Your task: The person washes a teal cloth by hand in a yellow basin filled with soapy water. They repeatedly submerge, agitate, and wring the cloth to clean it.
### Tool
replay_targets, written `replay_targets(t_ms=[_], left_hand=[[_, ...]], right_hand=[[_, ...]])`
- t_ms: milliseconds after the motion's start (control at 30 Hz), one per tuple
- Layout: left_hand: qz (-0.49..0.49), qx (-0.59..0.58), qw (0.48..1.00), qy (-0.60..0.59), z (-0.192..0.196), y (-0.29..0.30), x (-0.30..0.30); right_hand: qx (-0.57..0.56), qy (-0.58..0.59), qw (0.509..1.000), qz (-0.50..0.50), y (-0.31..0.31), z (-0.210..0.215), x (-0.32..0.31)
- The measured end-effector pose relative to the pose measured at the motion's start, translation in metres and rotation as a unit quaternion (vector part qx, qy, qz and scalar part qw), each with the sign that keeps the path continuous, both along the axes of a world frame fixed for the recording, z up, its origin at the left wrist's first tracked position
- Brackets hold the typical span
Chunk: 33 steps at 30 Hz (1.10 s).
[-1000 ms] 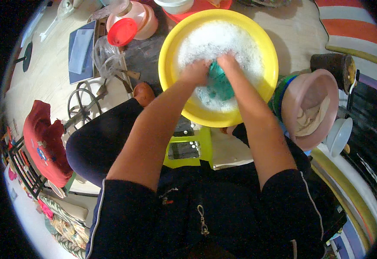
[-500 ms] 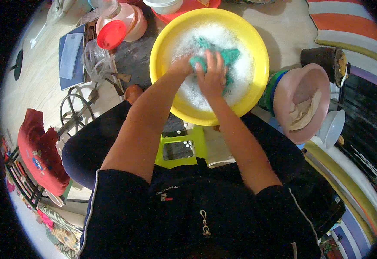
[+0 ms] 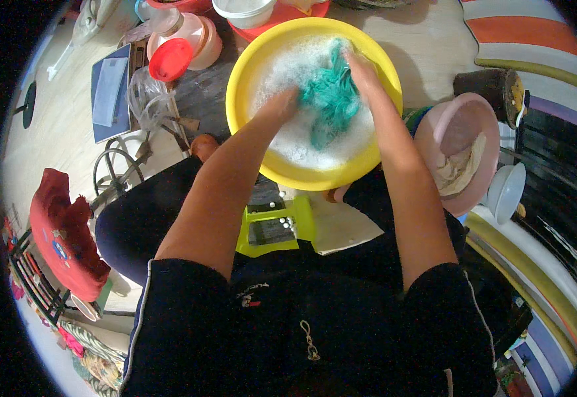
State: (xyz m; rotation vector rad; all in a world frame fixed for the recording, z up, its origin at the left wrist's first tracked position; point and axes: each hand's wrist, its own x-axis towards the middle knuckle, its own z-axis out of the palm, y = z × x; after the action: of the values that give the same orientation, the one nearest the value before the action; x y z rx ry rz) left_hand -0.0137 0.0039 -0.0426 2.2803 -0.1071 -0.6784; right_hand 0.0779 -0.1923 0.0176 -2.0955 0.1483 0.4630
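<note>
The teal cloth (image 3: 331, 99) now stands up out of the suds in the yellow basin (image 3: 248, 59), bunched toward the far right side, where a second ago it lay flatter near the middle under both hands; it looks to me like the scrubbing has moved on to lifting and wringing a fresh part of it. The right hand (image 3: 362, 69) is closed around the top of the bunch, fingers wrapped into the fabric. The left hand (image 3: 282, 106) sits low in the foam just beside the cloth's left edge, half buried, so I cannot tell how far its fingers are curled or whether they grip anything. Both forearms reach forward from the lap, over a green stool (image 3: 275, 228). A pink basin (image 3: 463, 149) holding a pale cloth stands just to the right, and a red lid (image 3: 170, 59) to the left.
</note>
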Motion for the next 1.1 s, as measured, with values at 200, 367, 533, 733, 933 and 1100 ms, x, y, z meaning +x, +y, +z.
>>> replay_targets(t_ms=[200,367,533,733,933,1100], left_hand=[[-0.027,0.084,0.991,0.103,0.074,-0.006,-0.031],[-0.168,0.292,0.925,-0.175,0.051,-0.012,-0.050],[-0.248,0.346,0.903,-0.060,0.074,-0.020,-0.037],[-0.191,0.224,0.951,-0.096,0.036,-0.018,-0.040],[-0.288,0.277,0.916,0.019,0.023,-0.022,-0.035],[-0.149,0.215,0.965,0.001,0.009,-0.021,-0.036]], right_hand=[[-0.099,-0.109,0.987,0.059,-0.008,-0.003,-0.084],[0.131,0.034,0.982,-0.135,0.002,-0.002,-0.082],[-0.003,-0.165,0.984,-0.062,0.033,0.072,-0.108],[-0.221,-0.234,0.941,0.103,0.047,0.041,-0.138],[-0.309,-0.223,0.923,0.044,0.073,-0.025,-0.094],[-0.325,0.112,0.936,0.076,0.071,-0.007,-0.023]])
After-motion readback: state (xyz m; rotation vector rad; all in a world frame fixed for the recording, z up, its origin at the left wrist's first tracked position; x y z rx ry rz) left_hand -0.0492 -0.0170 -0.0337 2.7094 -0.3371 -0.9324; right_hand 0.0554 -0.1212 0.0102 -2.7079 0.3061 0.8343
